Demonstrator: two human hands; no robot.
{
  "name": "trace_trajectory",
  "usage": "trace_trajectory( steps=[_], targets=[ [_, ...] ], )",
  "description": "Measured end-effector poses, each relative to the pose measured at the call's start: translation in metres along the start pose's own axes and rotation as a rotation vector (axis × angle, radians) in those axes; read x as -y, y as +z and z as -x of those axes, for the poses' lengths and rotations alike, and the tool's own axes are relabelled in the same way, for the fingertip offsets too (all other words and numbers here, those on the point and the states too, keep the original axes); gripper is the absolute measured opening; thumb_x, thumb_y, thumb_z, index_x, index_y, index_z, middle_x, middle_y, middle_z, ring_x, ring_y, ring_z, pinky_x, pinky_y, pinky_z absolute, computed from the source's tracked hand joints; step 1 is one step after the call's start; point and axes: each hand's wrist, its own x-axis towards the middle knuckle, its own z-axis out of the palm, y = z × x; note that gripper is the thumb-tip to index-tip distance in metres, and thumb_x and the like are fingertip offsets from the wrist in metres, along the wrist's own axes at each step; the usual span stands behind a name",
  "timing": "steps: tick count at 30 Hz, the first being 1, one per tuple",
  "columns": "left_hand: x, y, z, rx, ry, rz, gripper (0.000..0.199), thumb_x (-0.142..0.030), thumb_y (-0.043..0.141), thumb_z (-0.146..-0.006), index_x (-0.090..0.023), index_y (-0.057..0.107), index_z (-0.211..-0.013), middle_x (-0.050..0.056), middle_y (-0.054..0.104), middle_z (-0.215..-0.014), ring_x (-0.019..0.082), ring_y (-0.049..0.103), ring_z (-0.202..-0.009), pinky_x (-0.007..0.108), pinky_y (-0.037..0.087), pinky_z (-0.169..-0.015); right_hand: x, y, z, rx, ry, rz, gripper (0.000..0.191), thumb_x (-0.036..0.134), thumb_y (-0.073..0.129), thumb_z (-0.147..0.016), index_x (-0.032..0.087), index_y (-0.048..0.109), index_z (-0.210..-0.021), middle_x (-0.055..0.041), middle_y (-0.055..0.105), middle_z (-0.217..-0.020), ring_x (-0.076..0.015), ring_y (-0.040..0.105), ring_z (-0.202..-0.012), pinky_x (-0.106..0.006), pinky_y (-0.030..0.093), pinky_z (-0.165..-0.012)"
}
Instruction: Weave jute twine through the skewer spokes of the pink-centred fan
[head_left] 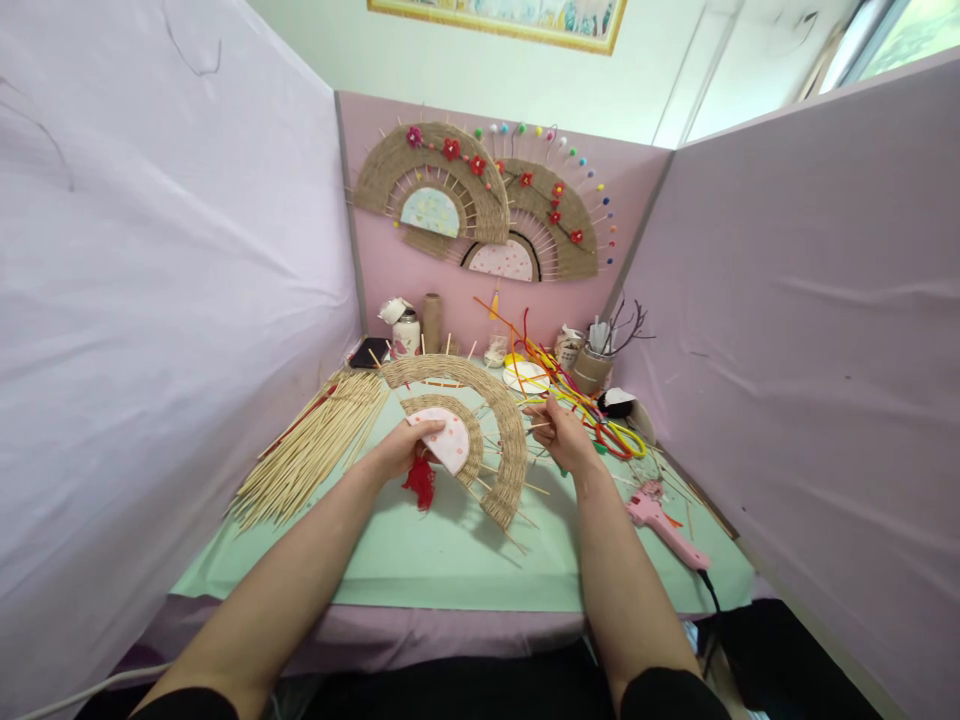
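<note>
My left hand is closed on a woven half-round fan, its thumb on the white half-disc with small orange spots. Thin sticks radiate through the fan's two tan woven bands and poke out past the outer rim. A red tassel hangs just below this hand. My right hand is at the fan's right rim, its fingers pinched at a thin stick that juts out there. The fan is held tilted above the pale green table.
A bundle of straw-coloured sticks lies left. Coloured pipe cleaners are heaped behind my right hand. A pink glue gun with a black cord lies right. Jars, a cardboard tube and a twig holder stand behind. Decorated fans hang on the back panel.
</note>
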Motion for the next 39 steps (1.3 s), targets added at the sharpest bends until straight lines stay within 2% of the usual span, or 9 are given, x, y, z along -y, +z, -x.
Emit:
trace_trajectory(
  steps=[4, 7, 10, 12, 19, 23, 30, 35, 39],
  targets=[
    [0.0005, 0.0023, -0.0008, -0.07, 0.056, 0.036, 0.018, -0.022, 0.068, -0.066, -0.012, 0.063, -0.081, 0.01, 0.07, -0.07, 0.02, 0.065, -0.06, 0.028, 0.052, -0.053, -0.0002, 0.0014, -0.0006, -0.133, -0.096, 0.114, 0.042, 0.057, 0.061, -0.07, 0.016, 0.063, -0.066, 0.008, 0.023, -0.045, -0.006, 0.017, -0.042, -0.023, 0.015, -0.04],
    [0.0009, 0.0039, -0.0015, -0.115, 0.092, 0.074, 0.017, -0.022, 0.069, -0.064, -0.013, 0.064, -0.078, 0.01, 0.069, -0.07, 0.02, 0.065, -0.059, 0.029, 0.052, -0.052, -0.0001, 0.0011, -0.0012, -0.302, -0.203, 0.287, 0.043, 0.058, 0.059, -0.07, 0.015, 0.064, -0.065, 0.0058, 0.03, -0.045, -0.0078, 0.025, -0.044, -0.024, 0.021, -0.042],
    [0.0015, 0.0051, -0.0019, -0.133, 0.104, 0.092, 0.017, -0.021, 0.07, -0.063, -0.013, 0.064, -0.077, 0.009, 0.069, -0.068, 0.02, 0.064, -0.057, 0.029, 0.052, -0.05, 0.0011, 0.0, -0.0012, -0.479, -0.336, 0.455, 0.042, 0.056, 0.059, -0.071, 0.015, 0.064, -0.065, 0.0033, 0.038, -0.047, -0.0098, 0.032, -0.048, -0.024, 0.024, -0.045],
    [0.0017, 0.0059, -0.0018, -0.128, 0.113, 0.09, 0.017, -0.021, 0.07, -0.062, -0.012, 0.064, -0.076, 0.009, 0.069, -0.068, 0.02, 0.064, -0.057, 0.029, 0.051, -0.049, 0.0016, -0.0004, -0.001, -0.53, -0.386, 0.479, 0.042, 0.056, 0.058, -0.071, 0.015, 0.064, -0.065, 0.0027, 0.04, -0.048, -0.0102, 0.034, -0.049, -0.024, 0.024, -0.045],
    [-0.0023, 0.0073, -0.0005, -0.156, 0.169, 0.142, 0.02, -0.023, 0.07, -0.063, -0.012, 0.064, -0.078, 0.007, 0.067, -0.066, 0.018, 0.063, -0.055, 0.028, 0.052, -0.051, 0.0003, 0.0033, -0.0006, -0.382, -0.387, 0.196, 0.039, 0.054, 0.059, -0.072, 0.015, 0.065, -0.068, 0.0036, 0.04, -0.049, -0.0077, 0.033, -0.045, -0.024, 0.024, -0.045],
    [-0.0045, 0.0062, -0.0002, -0.142, 0.168, 0.187, 0.021, -0.024, 0.071, -0.064, -0.013, 0.064, -0.079, 0.006, 0.068, -0.067, 0.017, 0.064, -0.058, 0.026, 0.052, -0.053, 0.0, 0.0052, -0.002, -0.296, -0.317, 0.066, 0.044, 0.06, 0.056, -0.072, 0.017, 0.065, -0.072, 0.0037, 0.039, -0.05, -0.0073, 0.031, -0.044, -0.024, 0.022, -0.043],
    [-0.0036, 0.0067, 0.0013, -0.124, 0.161, 0.21, 0.021, -0.026, 0.071, -0.065, -0.014, 0.064, -0.081, 0.005, 0.068, -0.068, 0.016, 0.063, -0.058, 0.024, 0.05, -0.052, -0.0069, 0.006, -0.0016, -0.06, -0.18, 0.065, 0.053, 0.066, 0.05, -0.074, 0.016, 0.065, -0.069, 0.0015, 0.042, -0.052, -0.0087, 0.034, -0.047, -0.025, 0.026, -0.046],
    [-0.0051, 0.008, 0.0017, -0.141, 0.17, 0.244, 0.019, -0.024, 0.069, -0.067, -0.014, 0.063, -0.082, 0.006, 0.068, -0.072, 0.016, 0.064, -0.062, 0.026, 0.053, -0.057, -0.0027, 0.0073, -0.0014, -0.065, -0.18, 0.047, 0.063, 0.075, 0.04, -0.072, 0.017, 0.066, -0.072, 0.0031, 0.034, -0.049, -0.0089, 0.029, -0.044, -0.025, 0.025, -0.043],
    [-0.0071, 0.0047, -0.0013, -0.181, 0.221, 0.288, 0.022, -0.025, 0.068, -0.069, -0.015, 0.063, -0.088, 0.006, 0.069, -0.077, 0.016, 0.065, -0.067, 0.025, 0.053, -0.057, -0.0011, 0.0077, -0.0011, -0.071, -0.213, 0.037, 0.057, 0.071, 0.046, -0.073, 0.017, 0.066, -0.071, 0.0059, 0.024, -0.047, -0.0078, 0.022, -0.042, -0.025, 0.021, -0.042]
  ],
)
